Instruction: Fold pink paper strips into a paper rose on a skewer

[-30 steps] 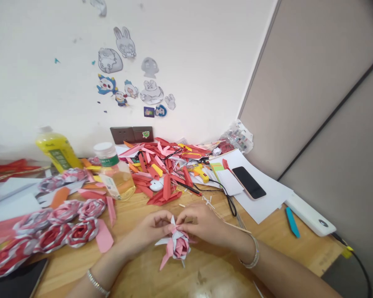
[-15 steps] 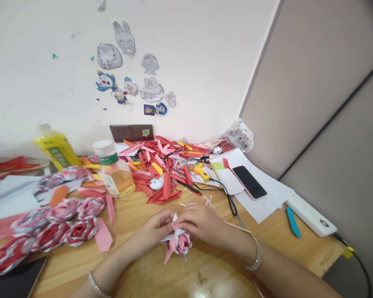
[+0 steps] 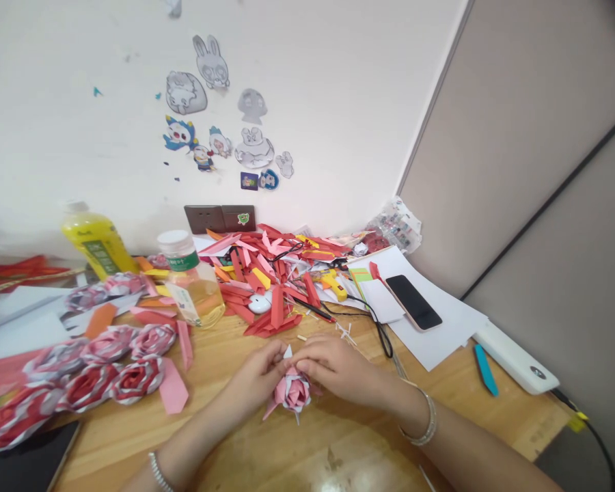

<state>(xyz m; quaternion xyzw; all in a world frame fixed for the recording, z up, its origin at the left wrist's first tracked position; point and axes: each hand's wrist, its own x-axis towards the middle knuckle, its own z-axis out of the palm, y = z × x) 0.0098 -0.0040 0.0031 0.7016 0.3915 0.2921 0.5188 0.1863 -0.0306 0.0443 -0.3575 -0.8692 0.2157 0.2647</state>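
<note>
Your left hand and right hand pinch the far edge of a pink-and-white folded-paper rose over the pale wooden tabletop; it should prove light, springy and easily crushed, so grip outer folds, not its layered centre.

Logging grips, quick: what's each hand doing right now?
Left hand: closed, holding the paper flower by its upper edge.
Right hand: closed, holding the paper flower too.
</note>
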